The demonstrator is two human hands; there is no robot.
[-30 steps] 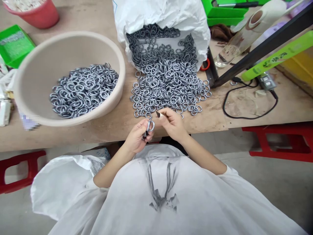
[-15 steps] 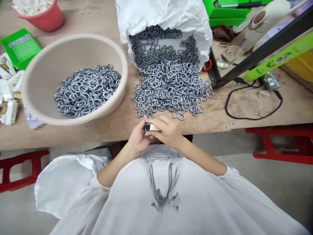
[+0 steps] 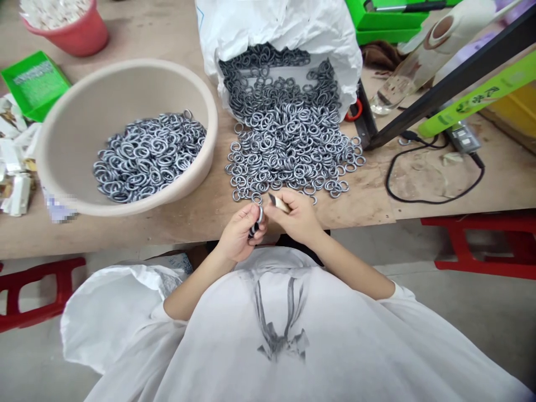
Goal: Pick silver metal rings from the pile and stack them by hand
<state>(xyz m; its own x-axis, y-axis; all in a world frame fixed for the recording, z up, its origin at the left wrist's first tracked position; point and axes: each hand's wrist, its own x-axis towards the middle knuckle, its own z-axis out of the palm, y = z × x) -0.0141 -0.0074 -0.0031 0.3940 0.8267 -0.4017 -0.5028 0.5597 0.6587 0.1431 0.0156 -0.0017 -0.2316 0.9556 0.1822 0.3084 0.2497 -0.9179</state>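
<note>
My left hand [image 3: 237,235] is closed around several grey rings [image 3: 260,214], with one ring standing up between thumb and forefinger. In my right hand [image 3: 300,219] is a short tool [image 3: 280,203] with a pale handle and a dark, blade-like tip pointing up and left; its exact kind is unclear. Both hands are at the table's front edge, slightly apart. Just beyond them, a heap of loose grey rings [image 3: 288,151] spills from a white sack [image 3: 276,25]. To the left, more rings [image 3: 151,153] lie in a large beige basin [image 3: 211,125].
Far left are a red tub [image 3: 86,33], a green tray [image 3: 36,103] and white pieces [image 3: 19,192]. On the right, a black slanted bar [image 3: 419,114], a bottle [image 3: 391,92] and a looped cable [image 3: 391,184] occupy the table [image 3: 360,215]. Red stools [image 3: 481,245] flank it.
My right hand has drawn away to the right from my left hand, and the tool's tip now points up and left. The ring in my left hand now shows more clearly.
</note>
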